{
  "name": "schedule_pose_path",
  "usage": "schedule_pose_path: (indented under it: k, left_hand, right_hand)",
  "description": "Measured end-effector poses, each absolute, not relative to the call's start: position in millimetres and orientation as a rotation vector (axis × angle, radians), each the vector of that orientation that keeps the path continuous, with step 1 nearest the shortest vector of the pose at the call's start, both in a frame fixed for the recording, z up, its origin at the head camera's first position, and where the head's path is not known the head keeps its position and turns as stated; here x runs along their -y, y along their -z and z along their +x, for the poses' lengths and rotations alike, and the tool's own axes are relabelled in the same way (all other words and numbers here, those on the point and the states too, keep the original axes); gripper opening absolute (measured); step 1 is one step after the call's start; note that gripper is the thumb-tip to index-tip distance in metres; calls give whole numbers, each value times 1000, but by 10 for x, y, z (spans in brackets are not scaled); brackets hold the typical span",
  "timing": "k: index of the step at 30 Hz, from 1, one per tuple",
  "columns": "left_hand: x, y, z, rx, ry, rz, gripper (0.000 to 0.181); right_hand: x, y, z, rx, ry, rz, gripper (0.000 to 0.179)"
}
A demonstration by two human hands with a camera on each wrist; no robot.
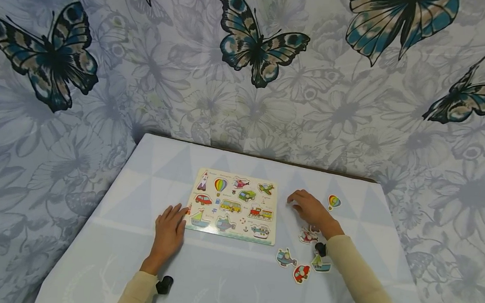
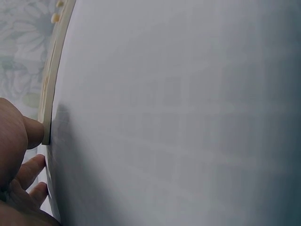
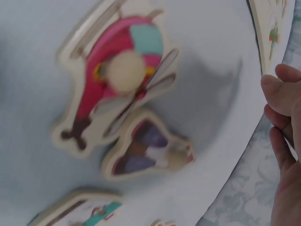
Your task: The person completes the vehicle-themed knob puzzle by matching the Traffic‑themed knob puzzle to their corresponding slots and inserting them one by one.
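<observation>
A wooden picture puzzle board [image 1: 231,206] lies on the table, printed with a rocket, balloon, vehicles and boats. My left hand [image 1: 169,227] rests at its left edge, fingers fairly straight; in the left wrist view the thumb [image 2: 34,133] touches the board's edge [image 2: 51,94]. Just right of the board, my right hand [image 1: 311,212] hovers with loosely bent fingers and nothing visible between them. Below its wrist lies a red helicopter piece [image 3: 124,70] with a round knob, overlapping a rocket piece [image 3: 146,150].
More loose pieces lie on the right: a balloon [image 1: 334,202], a sailboat [image 1: 320,264], a red car [image 1: 301,274] and a grey submarine [image 1: 286,257]. The pale table [image 1: 219,278] ends at a butterfly-patterned wall [image 1: 330,128].
</observation>
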State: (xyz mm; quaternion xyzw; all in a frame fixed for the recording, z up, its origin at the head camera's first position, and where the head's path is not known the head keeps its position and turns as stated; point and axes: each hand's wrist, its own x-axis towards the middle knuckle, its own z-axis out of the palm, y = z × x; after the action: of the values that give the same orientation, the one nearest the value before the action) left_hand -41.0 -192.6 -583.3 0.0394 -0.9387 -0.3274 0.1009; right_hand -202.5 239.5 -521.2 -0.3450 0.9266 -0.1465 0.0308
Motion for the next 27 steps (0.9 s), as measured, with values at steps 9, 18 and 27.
schedule_pose_path:
  k: [9, 18, 27]
  left_hand:
    - [1934, 5820, -420, 2769, 964, 112, 40]
    - [1928, 5811, -409, 2764, 962, 121, 40]
    - [1909, 5821, -413, 2783, 968, 121, 41]
  right_hand:
    - [-2712, 5223, -2022, -2830, 451, -949, 23]
    - [-2968, 5258, -1957, -2758, 465, -871, 17]
    - [-3090, 5247, -1914, -2700, 418, -769, 17]
